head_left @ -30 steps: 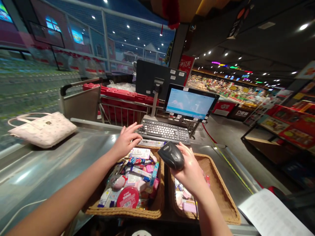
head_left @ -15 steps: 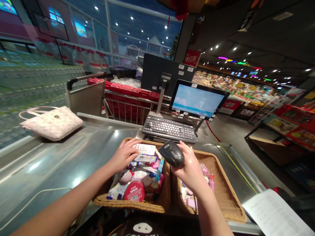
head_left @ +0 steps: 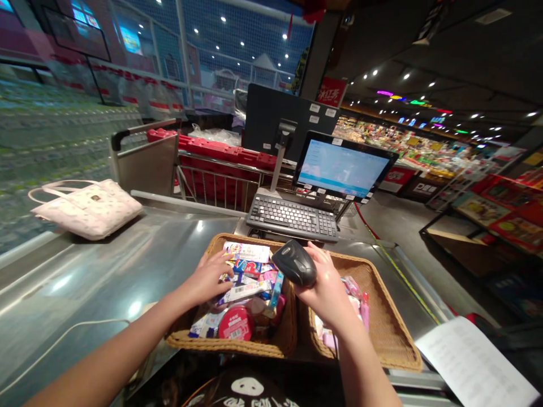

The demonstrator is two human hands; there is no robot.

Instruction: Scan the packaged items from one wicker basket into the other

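Observation:
My right hand [head_left: 323, 277] is wrapped round a black barcode scanner [head_left: 296, 263], held between two wicker baskets with its cable hanging down. My left hand [head_left: 211, 278] reaches over the left basket [head_left: 271, 346], fingers apart among small packages. Its thumb is close to the end of a white tube [head_left: 248, 291]; whether they touch I cannot tell. A white box [head_left: 248, 251], a blue packet [head_left: 247, 267] and a round red container [head_left: 236, 324] lie in that basket too. The right basket [head_left: 388, 333] holds pink and pale items [head_left: 365, 311], partly behind my right wrist.
Behind the baskets stand a keyboard [head_left: 292, 217] and a lit monitor [head_left: 344, 167]. A pale handbag [head_left: 95, 209] sits on the metal counter [head_left: 169, 240] at left. Printed paper [head_left: 473, 362] lies at right. Beyond the counter are a shopping cart [head_left: 212, 183] and red crates [head_left: 220, 152].
My left hand has shifted slightly left and down. The white tube now lies lower in the left basket, and the blue packet shows more. The scanner is held much as before.

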